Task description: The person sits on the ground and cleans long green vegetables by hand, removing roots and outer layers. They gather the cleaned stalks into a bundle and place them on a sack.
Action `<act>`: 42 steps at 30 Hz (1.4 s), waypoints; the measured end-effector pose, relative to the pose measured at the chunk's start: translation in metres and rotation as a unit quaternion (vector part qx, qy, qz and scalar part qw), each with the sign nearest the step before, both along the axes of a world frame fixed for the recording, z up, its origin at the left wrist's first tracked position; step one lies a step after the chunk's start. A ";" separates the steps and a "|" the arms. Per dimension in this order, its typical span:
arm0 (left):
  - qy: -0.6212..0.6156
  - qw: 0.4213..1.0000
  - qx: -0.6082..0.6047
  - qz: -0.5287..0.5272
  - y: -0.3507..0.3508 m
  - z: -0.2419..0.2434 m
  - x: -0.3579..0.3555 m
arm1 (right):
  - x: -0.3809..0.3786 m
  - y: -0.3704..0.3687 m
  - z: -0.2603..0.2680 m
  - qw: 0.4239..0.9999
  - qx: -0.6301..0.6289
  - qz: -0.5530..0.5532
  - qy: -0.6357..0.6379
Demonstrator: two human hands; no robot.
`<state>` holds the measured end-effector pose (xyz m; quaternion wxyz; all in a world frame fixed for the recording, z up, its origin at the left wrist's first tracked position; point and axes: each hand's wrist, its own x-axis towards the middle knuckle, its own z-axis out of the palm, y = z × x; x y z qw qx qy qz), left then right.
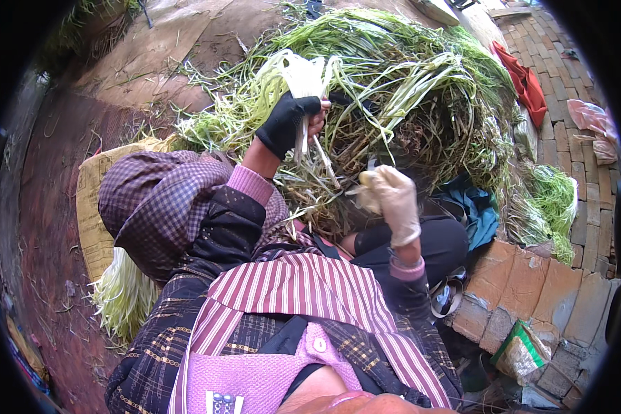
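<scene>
My left hand (295, 121), in a black fingerless glove, is closed around a bunch of pale leafy stalks (302, 77); the white stems hang below the fist and the leaves stick up above it. To the lower right is my right hand (388, 199), in a whitish glove with a yellowish fingertip. Its fingers are curled and blurred, and whether they pinch something is unclear. Beyond both hands rises a large heap of green and yellowish leafy stalks (419, 93), with brown roots and dry matter on its near side.
A yellow-brown printed sack (95, 207) and a pale leafy bundle (124, 297) lie at the left. At the right are brick paving (553, 121), a red cloth (522, 85), a teal cloth (473, 207), another green bundle (551, 202), stacked bricks (528, 284) and a green-white bag (522, 352).
</scene>
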<state>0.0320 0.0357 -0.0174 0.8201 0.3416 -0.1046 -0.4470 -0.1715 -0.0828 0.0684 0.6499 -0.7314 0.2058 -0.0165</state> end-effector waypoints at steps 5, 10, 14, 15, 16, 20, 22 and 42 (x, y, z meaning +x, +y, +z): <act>-0.008 1.000 0.007 0.022 -0.009 0.000 -0.008 | 0.024 0.026 -0.054 0.994 0.107 0.013 -0.026; -0.020 1.000 0.014 0.011 -0.013 -0.002 -0.014 | 0.028 0.034 -0.058 0.974 0.224 -0.037 0.023; -0.022 1.000 -0.006 -0.007 -0.013 -0.004 -0.015 | 0.008 0.042 -0.037 0.952 0.306 -0.021 0.002; -0.018 1.000 -0.002 0.007 -0.011 -0.005 -0.013 | 0.002 0.045 -0.030 0.944 0.328 -0.024 -0.015; -0.014 1.000 0.002 0.019 -0.009 -0.006 -0.011 | -0.005 0.051 -0.023 0.930 0.355 -0.021 -0.092; -0.017 0.998 0.034 0.058 -0.002 -0.007 0.001 | -0.024 0.034 0.004 0.889 0.377 0.124 -0.229; -0.022 0.999 0.012 0.045 -0.002 -0.006 0.002 | -0.020 0.016 0.004 0.966 0.225 0.065 -0.106; -0.034 0.999 0.010 0.035 -0.014 -0.003 -0.017 | 0.013 0.045 -0.040 0.965 0.260 0.018 0.019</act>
